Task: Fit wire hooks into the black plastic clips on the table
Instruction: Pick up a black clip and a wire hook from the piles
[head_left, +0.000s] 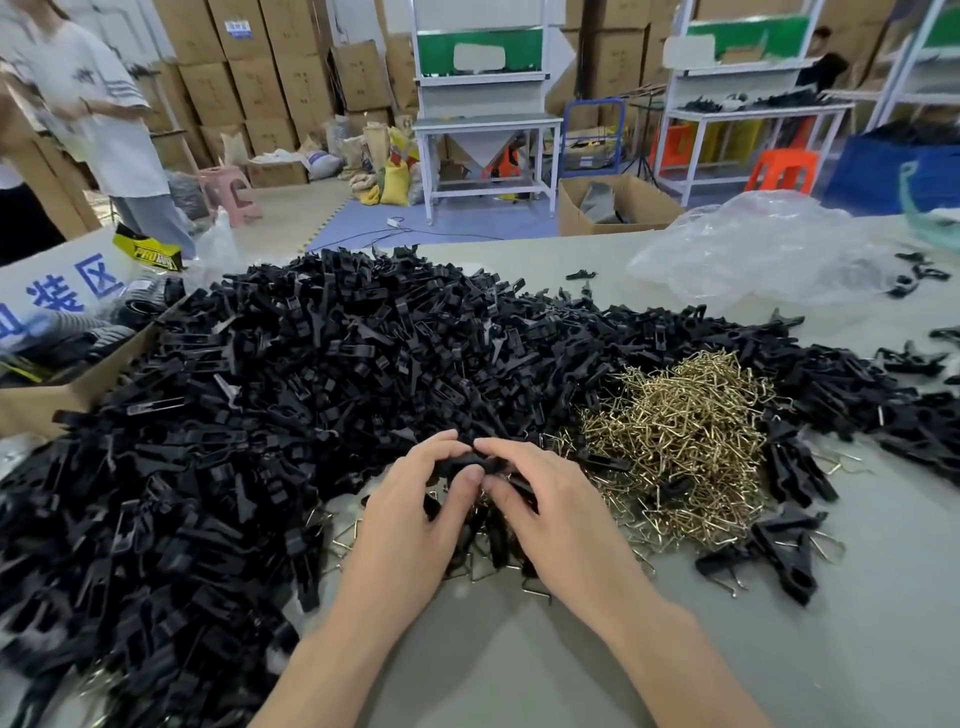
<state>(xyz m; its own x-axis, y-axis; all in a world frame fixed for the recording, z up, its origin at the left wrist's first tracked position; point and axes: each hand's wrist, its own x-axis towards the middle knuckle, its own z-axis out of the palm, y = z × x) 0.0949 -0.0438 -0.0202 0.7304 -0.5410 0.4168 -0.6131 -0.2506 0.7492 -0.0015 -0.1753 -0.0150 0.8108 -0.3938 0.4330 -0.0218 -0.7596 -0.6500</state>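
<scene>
Now we have both grips meeting low in the middle of the view, at the near edge of the heap. Our left grip (400, 525) curls its fingers over the top of one black clip (464, 461) with the thumb pressed against its near side, so it is closed around that clip. Our right grip (561, 519) pinches the same clip from the other end, its fingers bent over the top and its thumb tucked beneath. We cannot tell whether a wire hook is already seated in the clip, since our fingers cover most of it. Behind and to the left of our grips a great pile of black clips (337, 364) spreads across the surface (519, 670) and runs on to the far right. Just to the right of our right grip lies a tangled mound of brass-coloured wire hooks (685, 441), touching the black pile at its far side. A few loose hooks (349, 538) lie under and beside our left grip. Near the right of the mound we see several clips with hooks fitted (779, 551), lying apart from the main heap. A cardboard box (78, 387) stands at the left edge against the pile, and a crumpled clear plastic bag (769, 249) lies at the far right. Beyond the surface a person in a white shirt (98, 104) stands at the upper left.
</scene>
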